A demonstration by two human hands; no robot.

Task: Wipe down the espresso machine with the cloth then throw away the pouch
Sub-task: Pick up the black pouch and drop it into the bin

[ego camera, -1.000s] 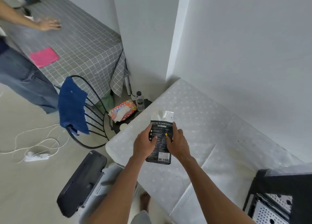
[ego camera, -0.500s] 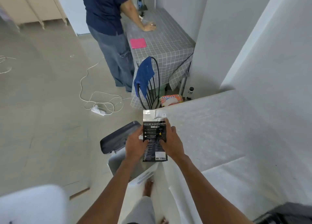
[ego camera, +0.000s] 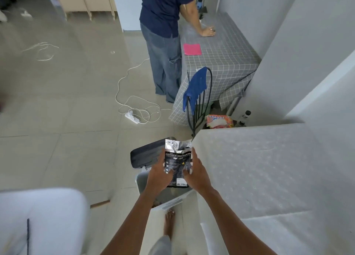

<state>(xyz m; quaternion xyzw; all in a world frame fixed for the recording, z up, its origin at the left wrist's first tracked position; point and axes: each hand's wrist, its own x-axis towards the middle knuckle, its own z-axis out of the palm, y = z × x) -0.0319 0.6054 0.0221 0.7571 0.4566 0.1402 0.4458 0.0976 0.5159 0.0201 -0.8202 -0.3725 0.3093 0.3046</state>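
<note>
I hold a black pouch with white print and a torn silver top upright in both hands. My left hand grips its left edge and my right hand grips its right edge. The pouch hangs above a grey pedal bin on the floor, whose dark lid stands open behind the pouch. A pink cloth lies on the far checked table. The espresso machine is out of view.
A white-covered table is on my right. A black chair with a blue towel stands ahead, beside a grey checked table where another person leans. A white power strip and cables lie on the floor.
My view turned left from the white table toward the floor. The pouch moved with both hands from above the table edge to above the open bin.
</note>
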